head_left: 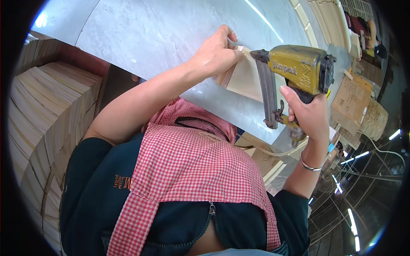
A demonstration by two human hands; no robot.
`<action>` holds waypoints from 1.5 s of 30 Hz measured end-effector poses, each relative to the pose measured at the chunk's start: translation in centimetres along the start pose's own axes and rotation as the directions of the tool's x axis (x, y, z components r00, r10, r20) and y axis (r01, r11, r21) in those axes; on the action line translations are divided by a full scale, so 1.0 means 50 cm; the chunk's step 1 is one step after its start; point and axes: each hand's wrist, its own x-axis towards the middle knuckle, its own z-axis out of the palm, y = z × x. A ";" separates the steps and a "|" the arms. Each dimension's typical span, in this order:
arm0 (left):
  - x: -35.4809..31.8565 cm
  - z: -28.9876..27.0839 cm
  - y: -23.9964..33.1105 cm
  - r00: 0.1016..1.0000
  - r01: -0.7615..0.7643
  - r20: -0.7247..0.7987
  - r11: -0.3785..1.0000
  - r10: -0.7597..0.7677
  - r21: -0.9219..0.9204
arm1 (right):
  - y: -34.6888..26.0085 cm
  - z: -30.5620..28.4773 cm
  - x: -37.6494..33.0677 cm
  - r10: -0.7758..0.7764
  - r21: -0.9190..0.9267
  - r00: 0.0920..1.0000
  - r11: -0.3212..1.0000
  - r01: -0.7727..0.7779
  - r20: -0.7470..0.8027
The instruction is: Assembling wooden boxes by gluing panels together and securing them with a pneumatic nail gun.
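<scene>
A shallow light-wood tray or box [247,81] with raised sides lies on the glossy pale table [141,38]. My left hand [220,51] closes on its far left corner, the fingers bent over the rim. In my right hand [309,113] is a yellow nail gun [297,66], its handle wrapped by my fingers. The gun's long grey magazine crosses in front of the tray and hides its right part. Its nose sits close to the tray's far edge, near my left fingers; whether it touches the wood I cannot tell.
Tall stacks of wooden boards [55,106] fill the left side. More wood strips [326,17] lie at the far right, with a cardboard box [352,98] nearer. A pale hose [260,150] runs below the gun. Another person [361,32] is at the upper right.
</scene>
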 end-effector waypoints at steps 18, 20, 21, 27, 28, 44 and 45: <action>-0.024 0.141 0.064 0.716 -0.640 0.560 0.073 0.418 0.765 | 0.161 -0.059 -0.079 0.153 0.172 0.953 0.979 -0.110 -0.263; -0.017 0.140 0.059 0.701 -0.657 0.560 0.094 0.440 0.748 | 0.170 -0.059 -0.077 0.141 0.186 0.958 0.978 -0.095 -0.250; -0.013 0.138 0.055 0.696 -0.663 0.559 0.105 0.451 0.741 | 0.174 -0.060 -0.074 0.133 0.193 0.961 0.977 -0.087 -0.242; -0.004 0.140 0.030 0.637 -0.693 0.556 0.081 0.534 0.716 | 0.190 -0.069 -0.050 0.078 0.205 0.979 0.978 -0.039 -0.191; -0.004 0.142 0.030 0.638 -0.693 0.557 0.082 0.532 0.716 | 0.192 -0.070 -0.047 0.080 0.206 0.979 0.978 -0.040 -0.189; -0.006 0.144 0.037 0.657 -0.687 0.539 0.123 0.527 0.716 | 0.182 -0.075 -0.034 0.128 0.199 0.980 0.975 -0.096 -0.153; -0.006 0.144 0.036 0.656 -0.688 0.539 0.125 0.528 0.715 | 0.180 -0.076 -0.033 0.132 0.197 0.979 0.975 -0.101 -0.154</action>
